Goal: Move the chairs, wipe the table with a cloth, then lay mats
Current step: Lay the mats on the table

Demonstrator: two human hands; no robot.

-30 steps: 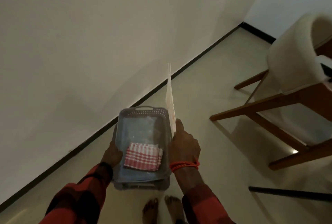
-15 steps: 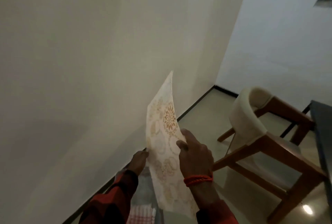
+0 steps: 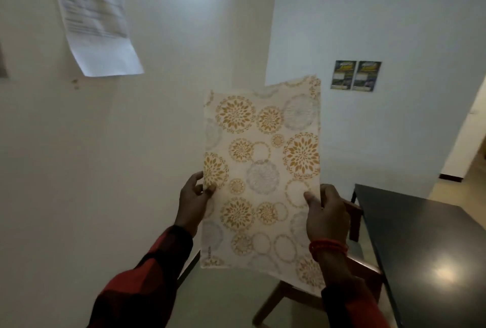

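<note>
A cream mat [image 3: 263, 164] printed with gold and grey flower circles is held upright in front of me, its pattern facing me. My left hand [image 3: 192, 201] pinches its left edge about halfway up. My right hand [image 3: 326, 212], with an orange thread at the wrist, pinches the right edge at the same height. The dark glossy table [image 3: 426, 254] stands at the lower right. A wooden chair [image 3: 360, 270] is mostly hidden behind the mat and my right arm, close to the table's left side.
A white wall is close on the left with a paper sheet [image 3: 94, 25] pinned high on it. Two small posters [image 3: 355, 75] hang on the far wall. A doorway opens at the far right beyond the table. Pale floor shows below the mat.
My view has risen from the grey basket on the floor to the walls and table. The mat came up with both hands and turned flat toward me; the basket is out of view.
</note>
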